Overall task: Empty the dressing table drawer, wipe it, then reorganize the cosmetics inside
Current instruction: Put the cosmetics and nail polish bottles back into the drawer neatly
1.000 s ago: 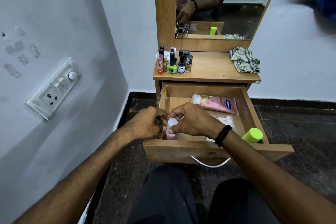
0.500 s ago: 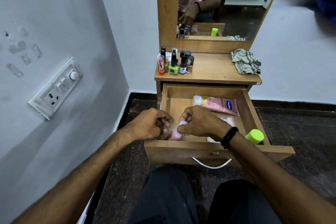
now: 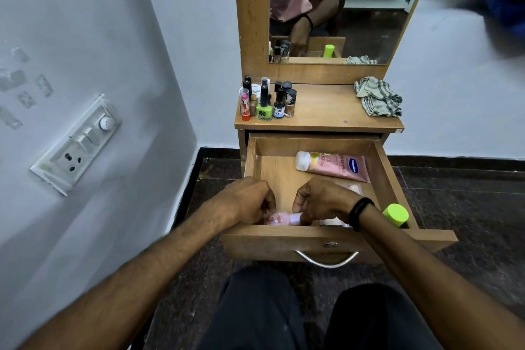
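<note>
Pale walls frame a wooden desk point(image 3: 326, 111), with nail polish bottles point(image 3: 268, 102) clustered at its left and a crumpled checked cloth point(image 3: 379, 96) at its right. Below, the drawer point(image 3: 270, 244) is pulled open; at its front left, the left hand point(image 3: 247, 202) and right hand point(image 3: 324, 199) both curl their fingers around a small pink bottle point(image 3: 279, 219), one at each end. A pink tube point(image 3: 335, 166) lies at the back, and a green-capped bottle point(image 3: 395, 214) sits in the front right corner.

Readable: blue oval "Vaseline" logo on the pink plastic squeeze tube point(image 3: 332, 167), at 1 o'clock in the open wooden drawer point(image 3: 284, 239). Tabletop cluster, 11 o'clock:
- "POLISH" on the white container point(image 3: 255, 91)
- "S" emblem on the lime-green square nail polish bottle point(image 3: 264, 112)
- "IVE" on the dark round nail polish bottle point(image 3: 279, 111)

Remaining tube print is too blurred to read.
</note>
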